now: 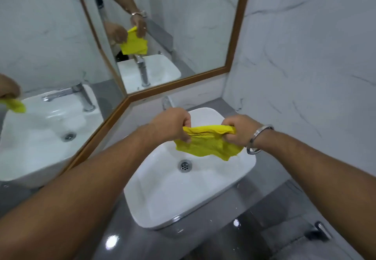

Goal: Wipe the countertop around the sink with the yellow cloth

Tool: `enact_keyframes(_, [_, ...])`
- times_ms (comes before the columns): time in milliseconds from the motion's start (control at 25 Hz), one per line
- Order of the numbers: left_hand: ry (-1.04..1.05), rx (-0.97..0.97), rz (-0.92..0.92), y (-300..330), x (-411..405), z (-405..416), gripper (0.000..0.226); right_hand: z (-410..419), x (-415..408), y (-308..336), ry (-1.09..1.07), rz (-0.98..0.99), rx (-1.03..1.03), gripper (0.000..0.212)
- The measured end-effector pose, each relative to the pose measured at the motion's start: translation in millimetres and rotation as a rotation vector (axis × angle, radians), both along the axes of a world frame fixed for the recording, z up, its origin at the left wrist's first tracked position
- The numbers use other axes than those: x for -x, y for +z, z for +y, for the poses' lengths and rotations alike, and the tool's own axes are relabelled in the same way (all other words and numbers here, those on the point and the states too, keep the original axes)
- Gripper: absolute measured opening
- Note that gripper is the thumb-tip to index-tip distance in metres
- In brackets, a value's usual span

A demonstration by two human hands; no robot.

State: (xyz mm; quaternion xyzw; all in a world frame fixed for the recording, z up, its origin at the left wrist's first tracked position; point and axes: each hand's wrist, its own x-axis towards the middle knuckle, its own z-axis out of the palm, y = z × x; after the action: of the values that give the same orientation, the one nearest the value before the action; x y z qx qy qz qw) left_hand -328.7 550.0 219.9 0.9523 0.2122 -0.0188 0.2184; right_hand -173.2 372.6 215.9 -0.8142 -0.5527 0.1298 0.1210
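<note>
The yellow cloth [207,144] is stretched between both hands above the white sink [162,194]. My left hand [173,124] grips its left end, and my right hand [239,130], with a steel bangle at the wrist, grips its right end. The cloth's lower edge hangs loose over the basin, just above the drain [184,165]. The grey countertop [254,196] runs around the sink. Most of the tap [167,102] is hidden behind my left hand.
Wood-framed mirrors [179,25] stand behind the sink and to its left, reflecting the hands, cloth and basin. A white marble wall [309,66] closes the right side. A metal hose fitting [321,232] lies low at the right, below the counter edge.
</note>
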Motion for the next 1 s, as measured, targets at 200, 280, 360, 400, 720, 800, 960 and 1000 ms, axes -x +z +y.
enact_keyframes(200, [-0.211,0.574,-0.124,-5,-56,-71,0.012,-138,-26,0,-0.27,0.239,-0.131,0.02])
enact_keyframes(280, [-0.286,0.751,-0.099,-13,-82,-124,0.008,-211,-33,-10,-0.428,0.335,-0.194,0.03])
enact_keyframes(360, [-0.338,0.857,-0.035,-30,-111,-190,0.01,-293,-35,-22,-0.618,0.436,-0.283,0.04])
enact_keyframes(400, [-0.367,0.875,-0.004,-41,-127,-228,0.012,-335,-37,-30,-0.731,0.486,-0.324,0.042])
enact_keyframes(720, [-0.497,0.682,0.019,-163,-255,-485,0.018,-570,-79,-136,-1.354,0.552,-0.442,0.047])
enact_keyframes(800, [-0.502,0.602,0.066,-199,-290,-521,0.02,-596,-101,-174,-1.442,0.569,-0.418,0.05])
enact_keyframes(960, [-0.477,0.559,0.058,-256,-342,-549,0.016,-613,-136,-226,-1.559,0.488,-0.463,0.039])
enact_keyframes(1000, [-0.457,0.55,0.012,-263,-349,-549,0.026,-610,-136,-230,-1.62,0.447,-0.489,0.042])
